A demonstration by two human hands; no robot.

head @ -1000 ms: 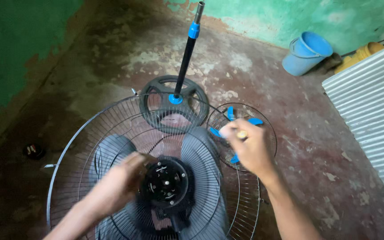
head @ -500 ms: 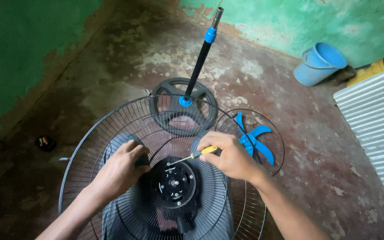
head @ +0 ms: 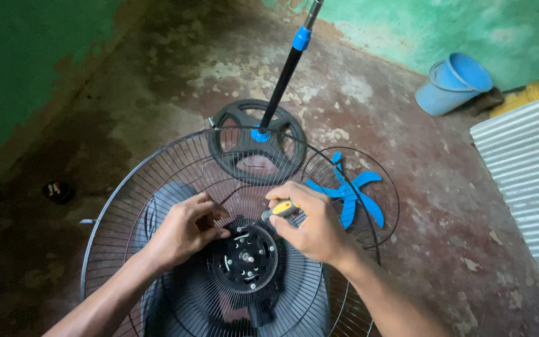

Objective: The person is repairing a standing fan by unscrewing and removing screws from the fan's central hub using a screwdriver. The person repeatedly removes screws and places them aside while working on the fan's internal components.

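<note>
While a small dark object (head: 57,191) lies on the stained floor (head: 157,81) far to the left, the large wire fan guard (head: 126,187) lies flat across the person's lap, its round black motor hub (head: 244,257) facing up at the middle. At the hub's left edge the left hand (head: 182,232) rests with its fingers curled against the hub rim and wires, pinching something too small to tell. Just right of the hub, the right hand (head: 313,228) is wrapped closed around a yellow-handled screwdriver (head: 282,209). Its long axis runs slantwise, handle up to the right, shaft pointing down-left toward the hub; the tip is hidden. Behind the guard stands a black round base (head: 232,122) with a black pole (head: 282,78) leaning up and right. Further right lie blue fan blades (head: 350,193), a blue bucket (head: 453,84) and a white corrugated sheet (head: 525,181).
</note>
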